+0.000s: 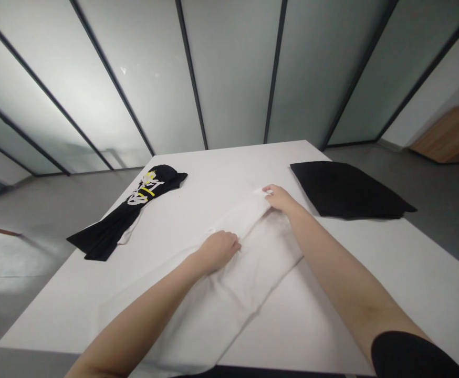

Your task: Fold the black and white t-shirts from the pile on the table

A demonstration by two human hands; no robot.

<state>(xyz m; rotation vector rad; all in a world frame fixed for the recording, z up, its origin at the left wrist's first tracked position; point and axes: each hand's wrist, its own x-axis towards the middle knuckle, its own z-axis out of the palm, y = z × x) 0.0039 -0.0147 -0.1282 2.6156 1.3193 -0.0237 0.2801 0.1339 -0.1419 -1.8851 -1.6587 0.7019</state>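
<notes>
A white garment (249,289), thin and creased, lies spread over the white table (229,163) in front of me; its exact kind I cannot tell. My right hand (280,198) pinches its far edge, with thumb and fingers together on the cloth. Nearer to me and to the left, my left hand (218,252) has its fingers curled down on the same fabric, gathering folds beneath them. The near end of the cloth reaches the table's front edge.
At the left edge of the table lies a bunched black garment (150,191) with white and yellow print, partly hanging over. A flat black folded cloth (343,189) rests at the right edge. Frosted glass panels (229,73) stand behind the table.
</notes>
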